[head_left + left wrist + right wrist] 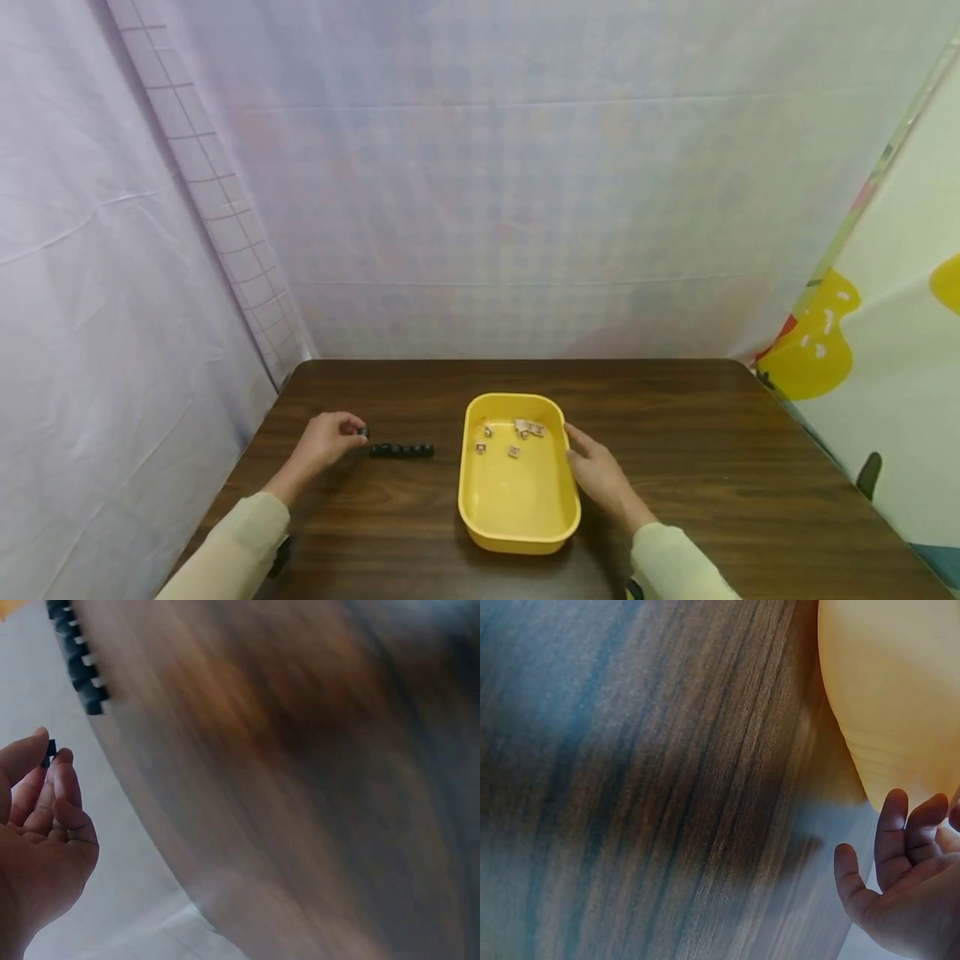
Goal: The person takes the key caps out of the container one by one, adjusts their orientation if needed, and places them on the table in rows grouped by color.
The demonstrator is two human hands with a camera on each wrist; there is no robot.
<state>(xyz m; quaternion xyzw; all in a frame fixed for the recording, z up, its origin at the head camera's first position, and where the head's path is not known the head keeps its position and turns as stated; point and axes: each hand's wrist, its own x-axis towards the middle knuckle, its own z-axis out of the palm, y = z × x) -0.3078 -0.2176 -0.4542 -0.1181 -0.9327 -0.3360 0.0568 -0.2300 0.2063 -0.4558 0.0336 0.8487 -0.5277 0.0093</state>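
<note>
**Q:** Head view: state the position of each hand.
**A:** The left hand (326,439) pinches a small dark block (363,432) between thumb and fingertips, above the left part of the brown table (675,450). A row of dark blocks (401,450) lies just beside it, toward the tray. The right hand (600,475) touches the right side of the yellow tray (517,500). Small pale pieces (513,452) lie loose in the tray, mostly in its far half.

**Q:** Left wrist view: state the finger setting.
**A:** Narrow. Thumb and fingertips meet on the small dark block; the other fingers are bent. The row of dark blocks shows at the upper left. The table surface is blurred.

**Q:** Right wrist view: same check.
**A:** Fingers are loosely bent and somewhat apart, at the outer wall of the yellow tray. The thumb's position cannot be told from this view.
</note>
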